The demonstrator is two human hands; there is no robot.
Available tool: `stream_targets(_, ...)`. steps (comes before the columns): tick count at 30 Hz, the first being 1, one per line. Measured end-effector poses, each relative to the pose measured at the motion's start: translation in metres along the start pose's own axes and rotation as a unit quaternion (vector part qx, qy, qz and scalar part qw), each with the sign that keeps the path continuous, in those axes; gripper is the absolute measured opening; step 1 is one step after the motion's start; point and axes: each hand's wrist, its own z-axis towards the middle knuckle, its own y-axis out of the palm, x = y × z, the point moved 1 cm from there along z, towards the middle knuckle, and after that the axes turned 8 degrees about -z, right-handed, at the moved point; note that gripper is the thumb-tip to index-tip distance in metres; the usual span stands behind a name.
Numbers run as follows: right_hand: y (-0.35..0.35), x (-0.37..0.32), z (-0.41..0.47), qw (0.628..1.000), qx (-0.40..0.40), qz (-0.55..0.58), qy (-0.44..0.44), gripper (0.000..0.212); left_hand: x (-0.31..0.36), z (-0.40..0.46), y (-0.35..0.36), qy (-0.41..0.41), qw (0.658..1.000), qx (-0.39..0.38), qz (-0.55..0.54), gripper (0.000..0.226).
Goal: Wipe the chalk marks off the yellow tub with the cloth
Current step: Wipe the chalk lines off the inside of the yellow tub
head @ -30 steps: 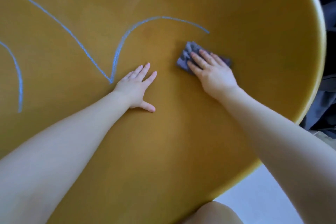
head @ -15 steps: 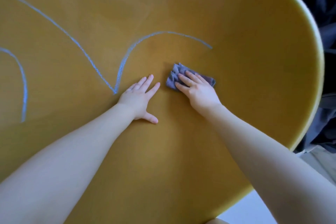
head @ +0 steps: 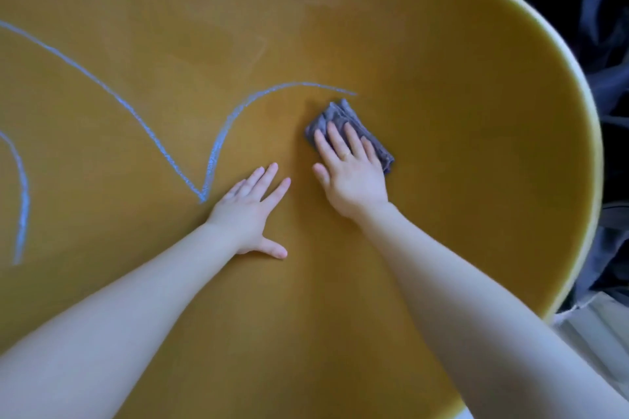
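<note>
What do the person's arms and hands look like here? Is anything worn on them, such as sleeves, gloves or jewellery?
Both forearms are bare as far as the picture shows: no sleeves, gloves, watch or bracelets. The left hand is bare. The right hand seems to carry a thin ring on one finger, too small to be sure.

Crumpled grey cloth (head: 343, 116) on chalk-marked yellow tub (head: 442, 78)

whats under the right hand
The grey cloth lies under the right hand, pressed flat on the yellow tub. Whatever chalk lies beneath the cloth is covered.
</note>
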Motion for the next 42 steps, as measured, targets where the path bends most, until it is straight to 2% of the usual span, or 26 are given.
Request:
stream_targets(2,0.009,-0.002,-0.004,0.998,-0.006,-0.052,-0.025,0.054,-0.002,0.0,0.001,0.002,1.0,0.0,0.002,0.119)
stream_targets(5,0.001,0.025,0.003,0.992,0.039,-0.11,-0.047,0.057,-0.003,-0.001,0.0,0.002,1.0,-0.005,-0.003,0.119)
stream_targets(10,-0.043,0.085,0.023,0.978,0.088,-0.185,0.035,0.057,-0.005,-0.001,0.002,0.008,1.0,-0.002,-0.01,0.118)
stream_targets(12,-0.046,0.084,0.027,0.972,0.096,-0.201,0.077,0.058,-0.005,-0.001,0.003,0.009,1.0,-0.002,-0.012,0.119)
stream_targets(15,-0.031,0.056,0.033,0.979,0.101,-0.15,0.099,0.064,-0.003,0.001,0.001,0.01,1.0,0.004,0.002,0.119)
stream_targets(20,0.005,-0.003,0.032,0.995,0.039,-0.088,0.021,0.064,0.0,0.0,-0.003,0.013,1.0,0.004,0.02,0.117)
stream_targets(22,0.014,-0.012,0.025,0.996,0.018,-0.091,-0.01,0.063,-0.003,0.0,-0.01,0.025,0.999,0.027,0.005,0.104)
stream_targets(25,0.007,0.006,0.025,0.987,0.04,-0.144,-0.063,0.055,-0.011,0.003,-0.033,0.021,0.997,0.077,0.013,0.093)
stream_targets(27,-0.013,0.034,0.04,0.978,0.073,-0.193,-0.039,0.052,-0.018,0.009,-0.054,0.0,0.993,0.1,0.061,0.104)
stream_targets(29,-0.039,0.068,0.057,0.967,0.139,-0.215,-0.006,0.051,-0.025,0.021,-0.074,-0.029,0.985,0.123,0.114,0.118)
stream_targets(31,-0.059,0.089,0.068,0.968,0.171,-0.185,0.022,0.056,-0.026,0.037,-0.092,-0.048,0.977,0.147,0.146,0.13)
stream_targets(34,-0.055,0.072,0.074,0.971,0.19,-0.113,0.092,0.061,-0.022,0.06,-0.105,-0.061,0.964,0.187,0.176,0.139)
stream_targets(36,-0.032,0.043,0.077,0.976,0.187,-0.062,0.093,0.061,-0.022,0.071,-0.103,-0.063,0.959,0.202,0.189,0.142)
stream_targets(39,-0.002,0.004,0.07,0.983,0.167,-0.049,0.053,0.062,-0.028,0.074,-0.098,-0.051,0.958,0.226,0.169,0.141)
stream_targets(42,0.007,-0.014,0.06,0.992,0.114,-0.051,0.015,0.061,-0.029,0.073,-0.097,-0.043,0.956,0.237,0.17,0.141)
